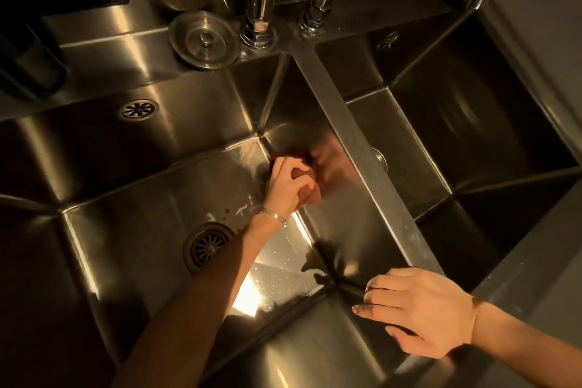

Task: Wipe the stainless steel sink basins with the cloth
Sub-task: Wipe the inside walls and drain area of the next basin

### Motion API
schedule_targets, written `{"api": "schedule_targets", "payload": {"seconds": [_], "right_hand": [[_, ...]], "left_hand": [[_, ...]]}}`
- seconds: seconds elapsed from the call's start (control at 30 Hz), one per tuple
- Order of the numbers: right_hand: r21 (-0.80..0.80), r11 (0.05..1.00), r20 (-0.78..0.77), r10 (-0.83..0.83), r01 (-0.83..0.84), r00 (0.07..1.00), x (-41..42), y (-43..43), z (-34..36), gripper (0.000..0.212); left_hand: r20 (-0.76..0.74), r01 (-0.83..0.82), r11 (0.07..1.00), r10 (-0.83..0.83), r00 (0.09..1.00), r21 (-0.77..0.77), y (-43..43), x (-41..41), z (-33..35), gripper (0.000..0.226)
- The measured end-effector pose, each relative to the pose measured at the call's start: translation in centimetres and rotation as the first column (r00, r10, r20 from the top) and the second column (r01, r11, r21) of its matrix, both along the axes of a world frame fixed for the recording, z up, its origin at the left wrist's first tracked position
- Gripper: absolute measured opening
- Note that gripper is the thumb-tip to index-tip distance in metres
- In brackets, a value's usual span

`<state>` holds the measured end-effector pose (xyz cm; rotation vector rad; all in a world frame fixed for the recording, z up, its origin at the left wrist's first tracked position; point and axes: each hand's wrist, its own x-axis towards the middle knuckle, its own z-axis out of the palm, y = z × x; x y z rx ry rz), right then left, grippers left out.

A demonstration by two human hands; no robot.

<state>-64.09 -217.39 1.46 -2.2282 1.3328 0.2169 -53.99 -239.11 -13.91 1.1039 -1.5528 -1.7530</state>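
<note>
Presses the cloth (311,194), gripped in left hand (288,181) fingers, against the basin (141,230) wall. Holds the right hand (425,309), fingers loose and empty, near the divider (378,186).

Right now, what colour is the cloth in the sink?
The cloth looks reddish-brown in the head view, under the left hand.

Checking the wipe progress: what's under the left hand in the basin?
A reddish-brown cloth, gripped by the left hand near the far right corner of the left basin. The steel beneath it is hidden.
</note>
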Motion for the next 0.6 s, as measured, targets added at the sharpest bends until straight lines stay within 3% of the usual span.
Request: {"api": "schedule_targets", "payload": {"seconds": [0.07,0.13,0.2,0.27,0.33,0.47,0.6], "right_hand": [[-0.006,1.0,-0.004,-0.003,0.002,1.0,0.0,0.0,0.0,0.042],[-0.013,1.0,-0.018,0.002,-0.002,1.0,0.0,0.0,0.0,0.041],[-0.007,1.0,-0.032,0.004,-0.004,0.999,0.0,-0.1,0.0,0.041],[0.0,1.0,-0.034,-0.007,0.007,0.999,0.0,0.0,0.0,0.04],[0.004,1.0,-0.026,-0.011,0.011,1.0,0.1,0.0,0.0,0.04],[0.02,0.999,-0.02,-0.025,0.025,0.999,0.1,0.1,0.0,0.037],[0.048,0.997,-0.029,-0.054,0.056,0.998,0.3,0.0,0.1,0.033]], "left_hand": [[0.159,-0.008,1.0,0.008,0.987,0.0,-0.1,0.0,-2.4,0.018],[0.292,0.071,0.992,-0.037,0.956,-0.108,-0.3,-0.1,-4.7,0.014],[0.568,0.415,0.858,-0.186,0.801,-0.304,-0.3,0.2,-6.5,0.016],[0.784,0.664,0.674,-0.2,0.587,-0.325,0.2,0.9,-7.4,0.032],[0.837,0.715,0.639,-0.2,0.509,-0.282,1.1,2.1,-7.6,0.046],[0.86,0.738,0.644,-0.245,0.448,-0.202,2.2,3.7,-8.5,0.061],[0.873,0.723,0.653,-0.193,0.448,-0.227,0.0,1.5,-8.0,0.039]]}}
